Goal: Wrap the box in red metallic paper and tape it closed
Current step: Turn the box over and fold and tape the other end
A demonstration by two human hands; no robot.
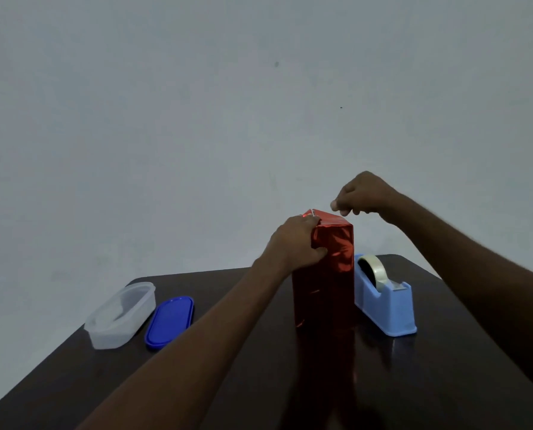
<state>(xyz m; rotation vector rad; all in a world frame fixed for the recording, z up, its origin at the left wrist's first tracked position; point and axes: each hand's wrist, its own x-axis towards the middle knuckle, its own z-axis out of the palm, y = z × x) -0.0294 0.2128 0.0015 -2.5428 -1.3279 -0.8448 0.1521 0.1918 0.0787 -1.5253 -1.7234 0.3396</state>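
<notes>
A tall box wrapped in red metallic paper (327, 274) stands upright on the dark table (414, 383). My left hand (299, 243) grips its upper left side, fingers over the top edge and thumb on the front face. Just above the box's top right corner, my right hand (362, 195) has its fingers curled, pinching what looks like a small clear piece of tape, too small to be sure. A blue tape dispenser (386, 301) with a clear roll sits close against the box's right side.
A clear plastic container (121, 315) and its blue oval lid (170, 321) lie on the table's left part. A plain pale wall rises behind the table. The table's back edge runs just behind the box.
</notes>
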